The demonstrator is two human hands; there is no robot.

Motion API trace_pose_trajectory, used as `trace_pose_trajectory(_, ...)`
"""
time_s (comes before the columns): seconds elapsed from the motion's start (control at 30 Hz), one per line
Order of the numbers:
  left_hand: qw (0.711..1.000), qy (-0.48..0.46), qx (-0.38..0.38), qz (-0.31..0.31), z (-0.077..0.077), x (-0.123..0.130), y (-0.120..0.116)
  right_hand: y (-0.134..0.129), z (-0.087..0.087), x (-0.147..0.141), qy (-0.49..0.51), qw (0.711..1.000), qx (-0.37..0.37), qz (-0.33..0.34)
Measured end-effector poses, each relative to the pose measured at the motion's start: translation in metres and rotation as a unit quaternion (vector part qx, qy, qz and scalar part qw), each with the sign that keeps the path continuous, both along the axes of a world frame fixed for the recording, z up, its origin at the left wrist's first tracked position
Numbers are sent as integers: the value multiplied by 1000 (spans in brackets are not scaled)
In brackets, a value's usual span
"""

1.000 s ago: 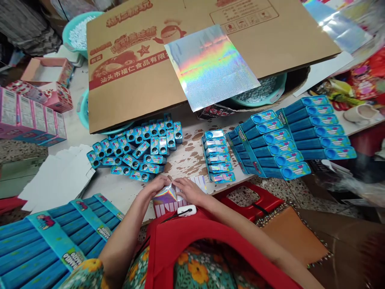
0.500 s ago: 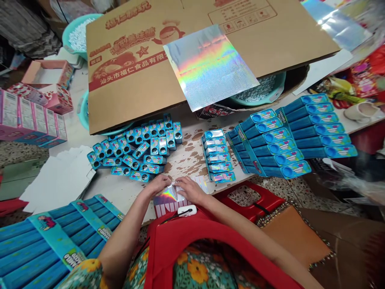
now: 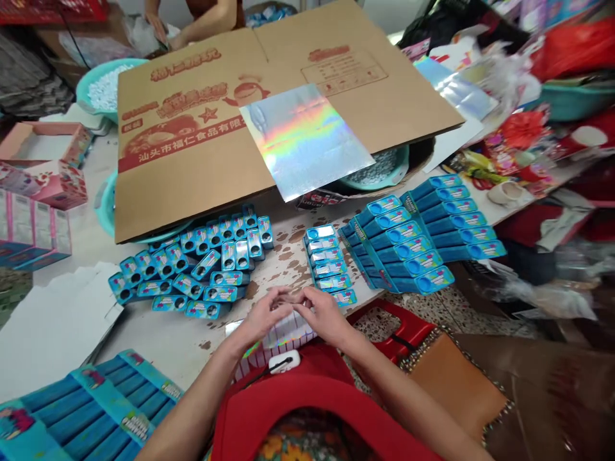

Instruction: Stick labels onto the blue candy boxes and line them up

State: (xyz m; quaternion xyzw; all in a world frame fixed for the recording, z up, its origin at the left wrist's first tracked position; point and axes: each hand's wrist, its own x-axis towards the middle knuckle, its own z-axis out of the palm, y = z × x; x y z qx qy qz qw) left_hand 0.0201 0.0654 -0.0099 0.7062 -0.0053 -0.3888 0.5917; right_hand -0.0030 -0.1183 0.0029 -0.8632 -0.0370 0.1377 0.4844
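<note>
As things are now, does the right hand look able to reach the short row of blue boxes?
Probably yes: the row lies just beyond the right hand, and nothing seems to block the way.

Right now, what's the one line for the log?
left hand: at striped shiny material, grip unclear | right hand: same, fingers near left's | silver sheet: on cardboard | small blue boxes: on table
</note>
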Motion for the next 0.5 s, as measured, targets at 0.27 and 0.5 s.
trace_pose_trajectory(0.27, 999, 1, -18, -50, 2, 83, -56, -44, -17, 55, 4, 981, -53, -186)
trace_pose_trajectory(0.5, 997, -74, 21, -10, -21, 153, -95, -67, -36, 132, -27, 950, -152, -272)
